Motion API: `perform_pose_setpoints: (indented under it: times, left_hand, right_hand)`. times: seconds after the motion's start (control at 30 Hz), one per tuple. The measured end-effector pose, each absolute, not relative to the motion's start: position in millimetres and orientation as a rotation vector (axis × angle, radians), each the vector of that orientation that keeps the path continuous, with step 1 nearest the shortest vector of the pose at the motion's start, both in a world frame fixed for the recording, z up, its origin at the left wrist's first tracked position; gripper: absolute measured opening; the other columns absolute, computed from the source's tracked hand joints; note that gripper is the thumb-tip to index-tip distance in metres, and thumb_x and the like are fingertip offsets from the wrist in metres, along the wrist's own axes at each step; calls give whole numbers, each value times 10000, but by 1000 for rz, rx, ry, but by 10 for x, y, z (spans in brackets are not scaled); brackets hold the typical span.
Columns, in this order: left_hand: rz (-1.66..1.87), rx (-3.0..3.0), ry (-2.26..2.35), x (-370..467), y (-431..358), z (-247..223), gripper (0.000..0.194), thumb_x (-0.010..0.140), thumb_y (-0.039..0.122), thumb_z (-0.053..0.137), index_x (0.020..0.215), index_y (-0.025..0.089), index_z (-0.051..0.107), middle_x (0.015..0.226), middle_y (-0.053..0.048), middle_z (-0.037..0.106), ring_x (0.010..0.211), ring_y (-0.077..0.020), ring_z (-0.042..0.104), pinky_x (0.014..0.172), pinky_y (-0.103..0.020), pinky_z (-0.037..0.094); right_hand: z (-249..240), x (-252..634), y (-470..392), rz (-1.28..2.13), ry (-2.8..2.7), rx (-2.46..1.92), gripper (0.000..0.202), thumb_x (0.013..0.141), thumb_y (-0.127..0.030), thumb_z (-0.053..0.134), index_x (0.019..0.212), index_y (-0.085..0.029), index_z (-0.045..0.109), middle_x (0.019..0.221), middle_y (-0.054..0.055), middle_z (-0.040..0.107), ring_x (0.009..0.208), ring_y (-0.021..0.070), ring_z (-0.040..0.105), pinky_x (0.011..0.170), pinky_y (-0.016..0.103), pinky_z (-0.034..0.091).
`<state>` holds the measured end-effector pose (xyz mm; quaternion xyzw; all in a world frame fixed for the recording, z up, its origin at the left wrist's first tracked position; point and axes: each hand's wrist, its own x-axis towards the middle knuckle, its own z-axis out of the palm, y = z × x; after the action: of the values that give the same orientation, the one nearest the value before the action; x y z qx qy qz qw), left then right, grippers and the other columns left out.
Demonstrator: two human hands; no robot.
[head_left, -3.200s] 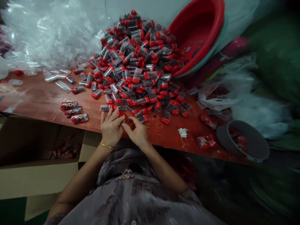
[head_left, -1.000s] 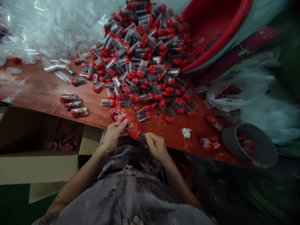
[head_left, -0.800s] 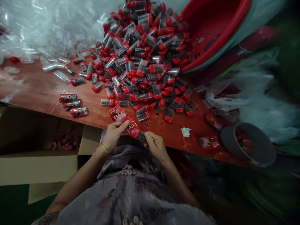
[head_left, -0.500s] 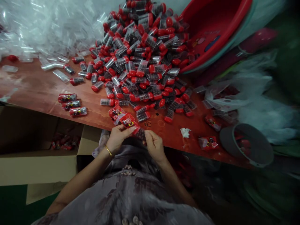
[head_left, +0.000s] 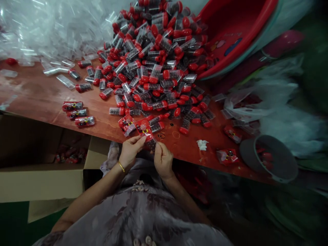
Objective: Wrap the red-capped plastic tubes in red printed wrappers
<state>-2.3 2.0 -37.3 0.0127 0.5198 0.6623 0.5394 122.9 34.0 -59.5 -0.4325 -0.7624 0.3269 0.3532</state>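
Note:
At the table's near edge my left hand (head_left: 130, 150) pinches one side of a red printed plastic packet (head_left: 144, 127) with a dark-filled part at its lower end. The fingers of my right hand (head_left: 163, 159) are closed on that lower end. Beside it on the table lies a flat red printed packet (head_left: 126, 125). Just beyond my hands rises a large heap of clear tubes with red caps (head_left: 153, 75), dark pieces inside them. To the left, three wrapped tubes (head_left: 84, 121) lie in a short stack.
A cardboard box (head_left: 41, 181) with red packets stands below the table's left edge. Clear empty tubes (head_left: 51, 30) are piled at the back left. A red basin (head_left: 238, 30) leans at the back right. A grey bowl (head_left: 271, 159) and plastic bags (head_left: 279, 109) lie at the right.
The held packet has turned more upright, its lower end swinging toward me. My right hand has moved slightly left and nearer my body; the left hand has shifted little.

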Motion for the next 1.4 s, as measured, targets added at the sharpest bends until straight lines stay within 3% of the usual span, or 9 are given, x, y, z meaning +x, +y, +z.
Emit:
perform_pose_setpoints:
  times: [0.17, 0.3, 0.43, 0.6, 0.73, 1.0, 1.23, 1.33, 1.4]
  left_hand:
    - [1622, 147, 1327, -5, -5, -409, 395, 421, 289, 877, 736, 130, 699, 670, -8, 700, 578, -94, 597, 632, -232, 480]
    - [1641, 222, 1324, -13, 11, -390, 353, 477, 385, 846, 663, 137, 679, 606, -4, 670, 553, -98, 578, 622, -235, 476]
    - [1648, 408, 1250, -68, 54, -298, 361, 528, 359, 830, 802, 155, 713, 781, -32, 711, 717, -135, 627, 721, -240, 487]
    - [1494, 662, 1329, -63, 54, -264, 227, 655, 362, 750, 691, 145, 694, 630, -1, 651, 566, -116, 556, 561, -223, 459]
    - [1507, 590, 1260, 9, 60, -311, 306, 613, 411, 774, 763, 156, 696, 667, -5, 667, 586, -126, 574, 597, -238, 481]
    - [1715, 381, 1424, -213, 215, -338, 390, 607, 529, 730, 653, 154, 637, 552, 30, 558, 526, -100, 500, 573, -232, 420]
    - [1115, 1056, 1526, -300, 145, -182, 364, 721, 442, 607, 528, 143, 532, 487, 54, 405, 488, -70, 336, 484, -213, 261]
    - [838, 1201, 1404, -247, 121, -124, 321, 739, 378, 567, 523, 148, 513, 476, 54, 402, 470, -69, 327, 463, -217, 231]
    - [714, 1312, 1358, -247, 115, -98, 293, 729, 319, 561, 498, 151, 497, 451, 63, 363, 454, -65, 300, 449, -221, 196]
  right_hand:
    - [-570, 1219, 362, 872, -1937, -1148, 264, 929, -313, 358, 843, -207, 585, 615, 23, 632, 570, 163, 590, 584, 278, 446]
    - [-520, 1162, 381, 1130, -1796, -1105, 345, 947, -392, 327, 722, -223, 526, 569, -9, 555, 506, 133, 520, 518, 257, 412]
    - [-511, 1147, 371, 1289, -1686, -1068, 401, 951, -441, 306, 662, -223, 479, 540, -31, 485, 449, 107, 446, 463, 240, 367]
    - [-541, 1167, 358, 1308, -1658, -1088, 401, 942, -460, 325, 654, -222, 472, 542, -29, 480, 462, 109, 437, 457, 240, 354]
    - [-563, 1183, 386, 1426, -1580, -1100, 415, 944, -459, 319, 639, -216, 461, 518, -42, 465, 412, 95, 407, 415, 230, 327]
    - [-677, 1478, 539, 874, -2076, -1077, 319, 939, -337, 359, 807, -181, 604, 576, 2, 579, 538, 137, 540, 566, 253, 413]
    - [-656, 1783, 924, 158, -2247, -1402, 332, 909, -345, 409, 877, -138, 666, 868, 145, 681, 834, 248, 583, 780, 385, 439]
    - [-454, 1763, 909, 411, -2179, -1222, 365, 906, -362, 409, 1126, -139, 597, 1117, 166, 626, 989, 256, 569, 856, 417, 446]
    - [-327, 1695, 818, 779, -2223, -931, 339, 895, -347, 453, 1168, -188, 578, 1094, 113, 644, 954, 211, 596, 833, 361, 476]
